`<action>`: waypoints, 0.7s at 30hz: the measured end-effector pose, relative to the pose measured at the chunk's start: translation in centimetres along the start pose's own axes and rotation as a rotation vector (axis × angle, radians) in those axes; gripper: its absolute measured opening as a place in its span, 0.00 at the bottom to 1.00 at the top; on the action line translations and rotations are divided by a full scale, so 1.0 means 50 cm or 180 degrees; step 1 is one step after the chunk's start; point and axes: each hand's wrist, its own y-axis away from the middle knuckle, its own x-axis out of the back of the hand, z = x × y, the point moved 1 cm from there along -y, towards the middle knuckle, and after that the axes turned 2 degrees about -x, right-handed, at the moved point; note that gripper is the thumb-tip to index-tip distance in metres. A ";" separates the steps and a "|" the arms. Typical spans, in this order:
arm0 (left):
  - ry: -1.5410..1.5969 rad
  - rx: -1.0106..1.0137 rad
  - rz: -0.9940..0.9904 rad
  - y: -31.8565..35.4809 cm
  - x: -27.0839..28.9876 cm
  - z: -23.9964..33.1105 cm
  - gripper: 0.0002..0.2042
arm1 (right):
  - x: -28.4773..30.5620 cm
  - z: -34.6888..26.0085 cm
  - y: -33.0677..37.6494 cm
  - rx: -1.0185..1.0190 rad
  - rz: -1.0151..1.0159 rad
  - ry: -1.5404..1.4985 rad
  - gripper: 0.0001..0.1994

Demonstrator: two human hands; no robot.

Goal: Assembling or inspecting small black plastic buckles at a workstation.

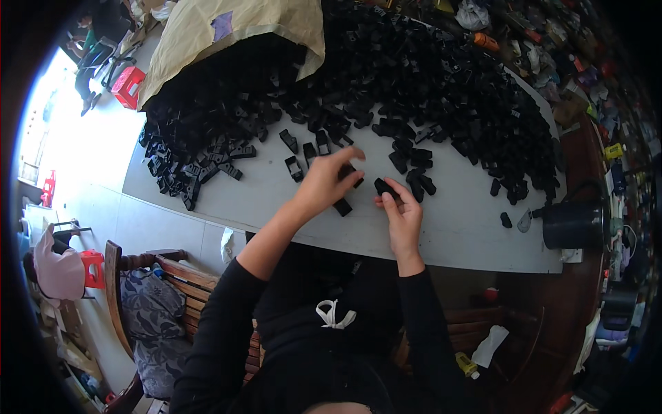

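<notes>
My right hand (pixel 403 219) pinches a small black plastic part (pixel 383 186) between thumb and fingertips, just above the table. To its left, my left hand (pixel 324 185) reaches over the tabletop with thumb and forefinger spread apart. Another black part (pixel 353 178) shows by that thumb, partly hidden by the hand; it does not look gripped. Around the left hand lie several loose parts, among them a hollow one (pixel 294 168) and a longer one (pixel 289 141). One more black piece (pixel 342 207) rests beneath its wrist side.
A large heap of black parts (pixel 427 76) covers the far side of the pale table (pixel 455 234). A tan sack (pixel 200 41) lies over its left part. A black container (pixel 572 226) stands at the right edge. Left are a wooden chair (pixel 114 290) and a red stool (pixel 128 87).
</notes>
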 end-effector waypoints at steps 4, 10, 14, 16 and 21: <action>0.0091 0.0045 -0.0486 0.001 -0.024 -0.024 0.09 | -0.002 0.000 -0.008 0.0379 0.0331 -0.0501 0.14; -0.0397 -0.0120 -0.1128 -0.010 -0.034 -0.025 0.11 | 0.018 0.000 -0.014 0.0948 -0.0024 0.0940 0.12; -0.0499 0.0712 -0.1284 -0.007 -0.028 -0.003 0.14 | 0.012 -0.004 -0.012 0.1041 0.0190 0.0935 0.12; -0.0640 0.0833 -0.1338 -0.002 -0.023 0.000 0.17 | 0.016 -0.003 -0.008 0.0783 0.0593 0.0627 0.11; -0.1541 -0.0307 -0.1138 0.028 -0.020 0.026 0.26 | 0.012 -0.008 0.010 0.1244 0.0687 0.1005 0.11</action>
